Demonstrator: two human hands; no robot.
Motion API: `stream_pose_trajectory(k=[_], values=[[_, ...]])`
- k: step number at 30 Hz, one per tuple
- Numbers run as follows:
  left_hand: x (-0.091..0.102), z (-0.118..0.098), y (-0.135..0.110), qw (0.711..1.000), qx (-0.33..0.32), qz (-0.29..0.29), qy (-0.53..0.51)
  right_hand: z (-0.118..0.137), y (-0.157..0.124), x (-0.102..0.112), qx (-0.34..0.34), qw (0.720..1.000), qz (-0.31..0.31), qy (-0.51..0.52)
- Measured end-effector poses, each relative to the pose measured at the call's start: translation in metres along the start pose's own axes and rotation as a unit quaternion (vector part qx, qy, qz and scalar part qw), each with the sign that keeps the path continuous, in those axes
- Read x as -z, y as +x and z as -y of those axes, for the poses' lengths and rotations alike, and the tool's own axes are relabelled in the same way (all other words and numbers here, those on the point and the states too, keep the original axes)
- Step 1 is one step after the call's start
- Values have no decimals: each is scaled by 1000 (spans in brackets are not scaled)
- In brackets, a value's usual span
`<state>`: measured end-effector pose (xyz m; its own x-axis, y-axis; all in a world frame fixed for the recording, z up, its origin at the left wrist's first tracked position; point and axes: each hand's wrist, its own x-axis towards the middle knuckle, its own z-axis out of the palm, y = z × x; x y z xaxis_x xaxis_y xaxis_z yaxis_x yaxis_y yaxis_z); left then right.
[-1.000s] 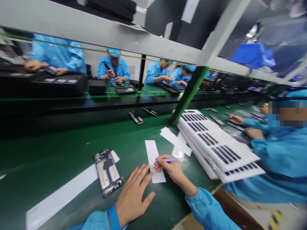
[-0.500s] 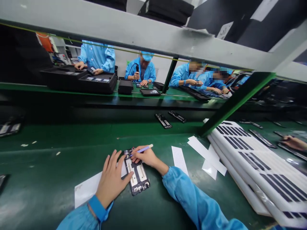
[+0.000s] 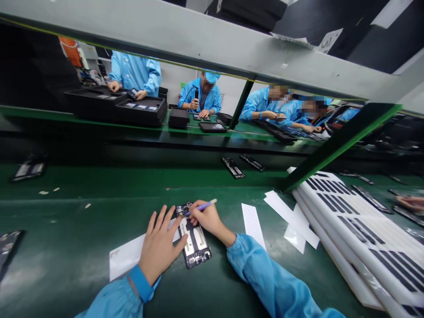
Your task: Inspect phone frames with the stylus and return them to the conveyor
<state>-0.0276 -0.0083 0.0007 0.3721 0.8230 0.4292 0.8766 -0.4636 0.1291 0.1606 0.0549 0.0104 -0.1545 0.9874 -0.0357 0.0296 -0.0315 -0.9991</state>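
An opened phone, its circuit boards and pale inner plate showing, lies tilted on the green bench in front of me. My left hand rests along its left side with fingers spread, thumb and fingertips near the phone's edge. A slim purple pen-like tool with a pale upper end is pinched in my right hand, over the top part of the phone. The tool's lower tip is hidden by my fingers. Under my left hand lies a white sheet, partly covered.
White stickered strips and paper slips lie to the right, beside stacked white trays with black slots. A green post rises there. Other opened phones sit farther back. Co-workers in blue work across the bench.
The view has turned slightly left, so the scene sits farther right and more of the left-hand phones shows. My hands keep nearly the same pose at the phone.
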Motion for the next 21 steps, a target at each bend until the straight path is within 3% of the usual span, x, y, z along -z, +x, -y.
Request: stream_pose_trajectory(k=[3, 5, 6, 9, 12, 16, 21], values=[[17, -10, -4, 1000, -4, -8, 10, 11, -9, -1, 98, 984, -146, 35], [34, -10, -15, 1000, -10, -20, 9, 20, -15, -12, 120, 979, -158, 57], [42, -5, -23, 1000, -4, -29, 9, 23, -19, -21, 106, 984, -128, 67], [62, 24, -58, 996, 62, -64, 25, 28, -28, -67, 8, 996, 35, 80], [64, 67, -88, 985, 143, -83, 45, 21, -29, -120, -60, 985, 149, 62], [52, 96, -100, 987, 145, -43, 47, 3, -21, -161, -91, 981, 165, 37], [47, 92, -100, 986, 152, -18, 64, -9, -18, -161, -74, 980, 180, 29]])
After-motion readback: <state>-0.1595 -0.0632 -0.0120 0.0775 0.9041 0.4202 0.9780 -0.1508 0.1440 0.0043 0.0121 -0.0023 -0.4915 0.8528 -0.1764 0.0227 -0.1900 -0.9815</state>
